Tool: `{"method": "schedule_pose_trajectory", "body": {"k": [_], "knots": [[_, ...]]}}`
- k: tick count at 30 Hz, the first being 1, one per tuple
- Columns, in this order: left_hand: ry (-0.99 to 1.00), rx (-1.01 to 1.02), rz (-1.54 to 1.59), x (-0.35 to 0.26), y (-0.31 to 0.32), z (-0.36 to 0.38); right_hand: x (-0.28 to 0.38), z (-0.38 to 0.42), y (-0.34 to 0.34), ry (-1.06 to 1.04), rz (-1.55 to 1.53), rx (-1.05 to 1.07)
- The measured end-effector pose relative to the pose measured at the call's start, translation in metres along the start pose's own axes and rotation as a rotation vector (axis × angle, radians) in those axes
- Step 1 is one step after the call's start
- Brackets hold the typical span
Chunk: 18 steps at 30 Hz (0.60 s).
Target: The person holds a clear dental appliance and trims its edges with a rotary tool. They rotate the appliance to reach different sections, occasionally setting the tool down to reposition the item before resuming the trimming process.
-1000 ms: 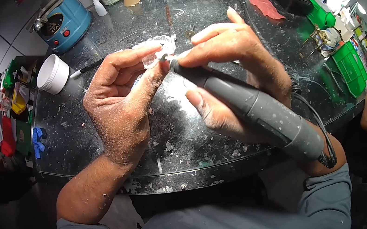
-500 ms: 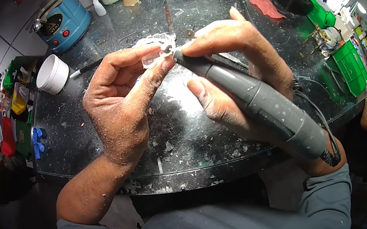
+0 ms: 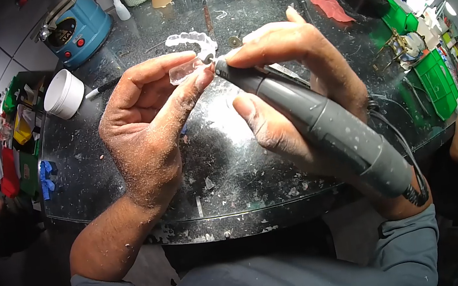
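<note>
Between the thumb and index finger of my left hand (image 3: 146,119) is a clear, arch-shaped dental splint (image 3: 191,38), its toothed rim curving up past the fingertips. White dust coats that hand. My right hand (image 3: 300,68) wraps round a grey rotary handpiece (image 3: 319,115), which slants from my forearm up to the splint. The handpiece's nose and small dark bit meet the splint's near right side, right at my left fingertips. A cable trails from its rear end beside my right forearm.
A white tub (image 3: 64,95) and a marker (image 3: 101,89) stand to the left on the dusty black table (image 3: 237,200). Farther back are a blue machine (image 3: 78,29) and a dropper bottle (image 3: 121,7). Pink sheet (image 3: 331,7) and green bins (image 3: 436,84) lie right. Other people's arms show at both sides.
The splint has turned in my left fingers, so its arch now shows more fully. My left hand has shifted slightly left; the handpiece stays nearly in place.
</note>
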<state>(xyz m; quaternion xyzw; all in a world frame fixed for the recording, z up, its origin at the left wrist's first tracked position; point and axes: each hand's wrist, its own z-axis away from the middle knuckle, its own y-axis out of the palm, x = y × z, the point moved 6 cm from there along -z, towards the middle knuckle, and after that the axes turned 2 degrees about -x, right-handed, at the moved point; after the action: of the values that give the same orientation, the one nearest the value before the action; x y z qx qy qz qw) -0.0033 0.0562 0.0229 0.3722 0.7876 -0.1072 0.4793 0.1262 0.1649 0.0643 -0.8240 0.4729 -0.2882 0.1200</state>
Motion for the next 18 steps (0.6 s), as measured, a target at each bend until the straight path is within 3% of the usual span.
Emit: {"method": "schedule_pose_trajectory", "body": {"k": [7,18], "knots": [[-0.008,0.007,0.023,0.0005,-0.0001,0.0002,-0.0041,-0.0004,-0.0008,0.016,-0.025,-0.087],[-0.023,0.019,0.104,0.0024,0.0010,0.0008,-0.0041,-0.0012,-0.0003,0.086,-0.167,0.009]]}}
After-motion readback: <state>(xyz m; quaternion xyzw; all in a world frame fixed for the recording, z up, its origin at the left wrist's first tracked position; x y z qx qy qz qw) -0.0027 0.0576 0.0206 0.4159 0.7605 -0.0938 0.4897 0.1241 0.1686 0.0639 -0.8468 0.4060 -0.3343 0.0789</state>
